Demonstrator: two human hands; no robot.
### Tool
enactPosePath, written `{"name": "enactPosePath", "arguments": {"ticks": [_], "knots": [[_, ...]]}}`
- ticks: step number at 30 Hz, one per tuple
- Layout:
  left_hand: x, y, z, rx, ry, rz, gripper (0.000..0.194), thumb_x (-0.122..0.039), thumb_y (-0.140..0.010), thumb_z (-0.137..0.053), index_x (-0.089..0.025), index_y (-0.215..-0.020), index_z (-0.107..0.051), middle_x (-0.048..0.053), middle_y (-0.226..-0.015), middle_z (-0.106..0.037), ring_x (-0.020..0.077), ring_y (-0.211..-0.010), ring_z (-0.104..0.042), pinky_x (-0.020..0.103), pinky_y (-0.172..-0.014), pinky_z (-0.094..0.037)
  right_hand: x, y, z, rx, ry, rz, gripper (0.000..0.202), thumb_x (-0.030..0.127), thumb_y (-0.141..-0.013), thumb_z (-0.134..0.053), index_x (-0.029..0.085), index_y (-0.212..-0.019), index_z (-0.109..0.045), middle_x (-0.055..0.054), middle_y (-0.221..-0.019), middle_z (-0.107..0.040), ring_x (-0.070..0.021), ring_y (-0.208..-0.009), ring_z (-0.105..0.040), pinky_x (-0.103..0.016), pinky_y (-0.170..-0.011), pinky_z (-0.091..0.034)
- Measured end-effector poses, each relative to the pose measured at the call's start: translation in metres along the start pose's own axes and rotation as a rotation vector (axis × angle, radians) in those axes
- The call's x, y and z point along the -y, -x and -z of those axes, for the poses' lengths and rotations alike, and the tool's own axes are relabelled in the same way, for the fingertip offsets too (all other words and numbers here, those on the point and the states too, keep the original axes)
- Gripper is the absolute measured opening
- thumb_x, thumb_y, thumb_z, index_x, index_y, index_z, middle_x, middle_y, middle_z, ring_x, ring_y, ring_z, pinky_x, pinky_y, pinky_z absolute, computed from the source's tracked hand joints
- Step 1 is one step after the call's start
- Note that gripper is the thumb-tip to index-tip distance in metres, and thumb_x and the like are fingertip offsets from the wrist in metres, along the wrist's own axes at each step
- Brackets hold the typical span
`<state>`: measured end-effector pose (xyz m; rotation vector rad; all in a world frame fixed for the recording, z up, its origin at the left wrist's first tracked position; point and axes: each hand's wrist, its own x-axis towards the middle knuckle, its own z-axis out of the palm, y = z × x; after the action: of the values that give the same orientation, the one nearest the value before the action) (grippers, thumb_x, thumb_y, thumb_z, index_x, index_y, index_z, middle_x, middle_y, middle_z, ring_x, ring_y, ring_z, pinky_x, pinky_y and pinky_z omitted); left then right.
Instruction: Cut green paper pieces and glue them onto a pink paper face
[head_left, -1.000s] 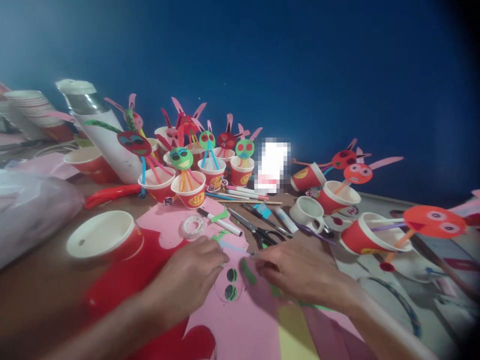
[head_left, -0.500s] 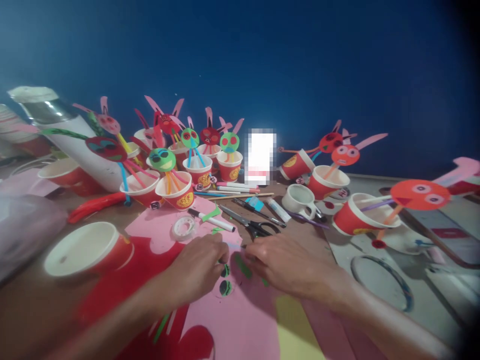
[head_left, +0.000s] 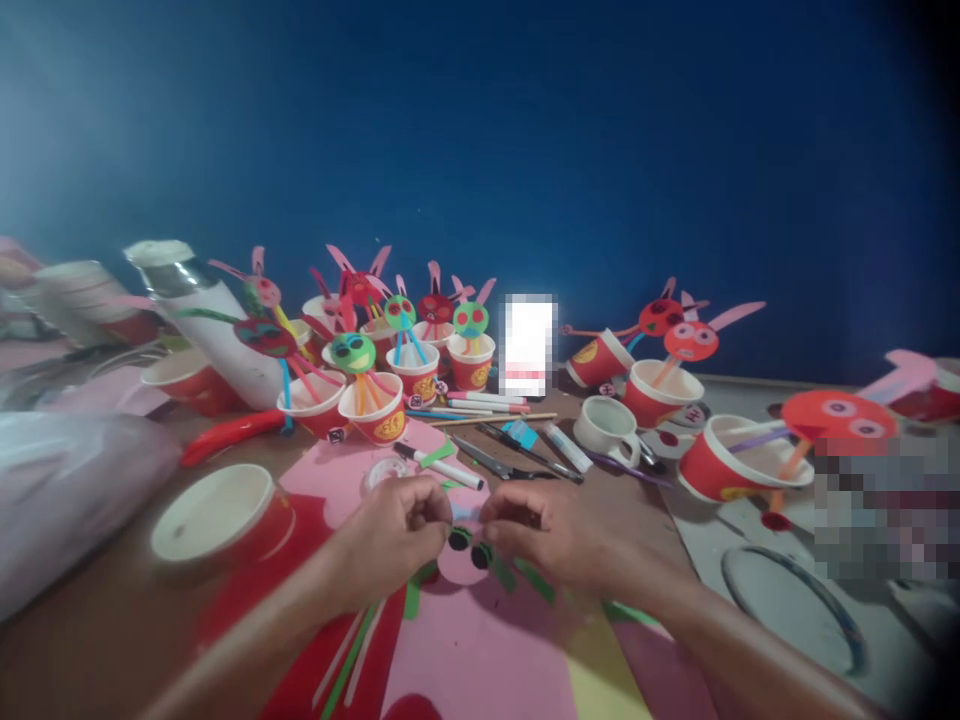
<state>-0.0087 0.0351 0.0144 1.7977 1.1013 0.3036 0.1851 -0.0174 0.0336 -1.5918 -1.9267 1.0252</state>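
Note:
Both hands meet over the pink paper (head_left: 465, 650). My left hand (head_left: 394, 530) has its fingers curled and thumb pressed in at the left edge of a small pale bluish strip (head_left: 466, 513). At the strip's right edge, the fingertips of my right hand (head_left: 544, 525) are pinched together. Just below the strip lies a pink disc (head_left: 461, 572) with two black and green eye shapes (head_left: 481, 555) on it. Black-handled scissors (head_left: 491, 462) and a capped marker (head_left: 442, 467) lie beyond the hands.
Red paper cups (head_left: 375, 410) with paper-faced figures stand at the back and right. A lone cup (head_left: 214, 515) leans at left, near a plastic bag (head_left: 67, 490). A white mug (head_left: 606, 430) and glue stick (head_left: 570, 447) sit behind my right hand.
The view has shifted, so most things sit lower in it. My hands have turned, showing thumbs and fingertips on the strip, and more of the pink disc with its eyes shows between them.

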Motion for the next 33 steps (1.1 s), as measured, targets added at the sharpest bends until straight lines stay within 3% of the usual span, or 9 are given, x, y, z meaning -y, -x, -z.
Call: {"name": "enactPosePath", "arguments": {"ticks": [5, 9, 11, 13, 15, 18, 20, 23, 33], "knots": [[0.007, 0.0, -0.005, -0.074, 0.308, 0.026, 0.002, -0.014, -0.067, -0.048, -0.016, -0.067, -0.048, -0.006, -0.052, -0.046, 0.0072, -0.043, -0.041, 0.02, -0.042, -0.03, -0.012, -0.005, -0.018, -0.039, -0.24, -0.03, 0.011, 0.02, -0.076, -0.052, 0.018, -0.072, -0.062, 0.004, -0.058, -0.06, -0.0085, -0.049, -0.05, -0.018, -0.051, -0.037], [0.009, 0.01, 0.0, -0.073, 0.404, 0.003, 0.014, -0.024, -0.075, -0.05, -0.015, -0.086, -0.051, -0.001, -0.067, -0.056, 0.0097, -0.051, -0.05, 0.022, -0.048, -0.04, -0.003, -0.004, -0.009, -0.042, -0.22, -0.048, 0.014, 0.02, -0.077, -0.05, 0.017, -0.068, -0.06, 0.002, -0.059, -0.06, -0.0103, -0.054, -0.052, -0.018, -0.051, -0.038], [0.01, 0.019, 0.008, -0.164, 0.326, -0.053, 0.022, -0.028, -0.079, -0.048, -0.017, -0.098, -0.052, 0.003, -0.084, -0.059, 0.0123, -0.064, -0.054, 0.025, -0.058, -0.044, 0.007, -0.003, 0.004, -0.057, -0.133, -0.113, 0.013, 0.018, -0.075, -0.051, 0.018, -0.066, -0.06, 0.004, -0.058, -0.06, -0.0101, -0.054, -0.052, -0.018, -0.051, -0.038], [0.012, 0.027, 0.016, -0.264, 0.126, -0.074, 0.016, -0.026, -0.081, -0.046, -0.017, -0.088, -0.057, 0.002, -0.082, -0.061, 0.0148, -0.074, -0.055, 0.025, -0.065, -0.043, 0.015, -0.001, 0.012, -0.032, -0.025, -0.186, 0.012, 0.018, -0.074, -0.053, 0.019, -0.065, -0.061, 0.005, -0.056, -0.058, -0.0089, -0.05, -0.049, -0.017, -0.048, -0.035], [0.015, 0.034, 0.018, -0.258, -0.034, -0.09, 0.017, -0.023, -0.083, -0.044, -0.018, -0.079, -0.06, 0.001, -0.079, -0.061, 0.0153, -0.076, -0.055, 0.025, -0.068, -0.041, 0.017, 0.002, 0.01, 0.047, 0.011, -0.193, 0.012, 0.018, -0.074, -0.053, 0.019, -0.066, -0.062, 0.006, -0.054, -0.058, -0.0088, -0.05, -0.05, -0.016, -0.046, -0.033], [0.018, 0.036, 0.011, -0.157, -0.222, -0.129, 0.019, -0.024, -0.084, -0.045, -0.019, -0.075, -0.061, 0.0, -0.077, -0.06, 0.0146, -0.075, -0.054, 0.024, -0.067, -0.039, 0.009, 0.006, -0.012, 0.24, -0.004, -0.029, 0.015, 0.012, -0.073, -0.05, 0.019, -0.068, -0.063, 0.004, -0.06, -0.063, -0.0102, -0.057, -0.057, -0.016, -0.048, -0.035], [0.018, 0.034, 0.003, -0.108, -0.368, -0.147, 0.022, -0.025, -0.085, -0.045, -0.019, -0.07, -0.06, 0.0, -0.074, -0.058, 0.0149, -0.074, -0.052, 0.025, -0.065, -0.037, 0.002, 0.008, -0.029, 0.212, 0.148, 0.066, 0.016, 0.012, -0.074, -0.051, 0.02, -0.07, -0.065, 0.002, -0.069, -0.067, -0.0127, -0.065, -0.06, -0.019, -0.056, -0.037], [0.016, 0.03, -0.005, -0.074, -0.564, -0.135, 0.023, -0.024, -0.085, -0.044, -0.019, -0.068, -0.058, 0.001, -0.075, -0.057, 0.0165, -0.074, -0.05, 0.027, -0.064, -0.034, -0.004, 0.008, -0.039, 0.129, 0.4, 0.07, 0.018, 0.016, -0.079, -0.05, 0.021, -0.077, -0.067, -0.001, -0.075, -0.068, -0.0167, -0.071, -0.062, -0.024, -0.062, -0.039], [0.026, 0.023, -0.012, -0.076, -0.635, -0.091, 0.018, -0.03, -0.084, -0.045, -0.024, -0.091, -0.061, 0.003, -0.09, -0.059, 0.0234, -0.087, -0.052, 0.037, -0.076, -0.034, -0.005, -0.001, 0.008, -0.095, 0.517, -0.029, 0.023, 0.021, -0.087, -0.047, 0.031, -0.085, -0.068, 0.005, -0.088, -0.069, -0.0149, -0.078, -0.062, -0.024, -0.06, -0.034]]}}
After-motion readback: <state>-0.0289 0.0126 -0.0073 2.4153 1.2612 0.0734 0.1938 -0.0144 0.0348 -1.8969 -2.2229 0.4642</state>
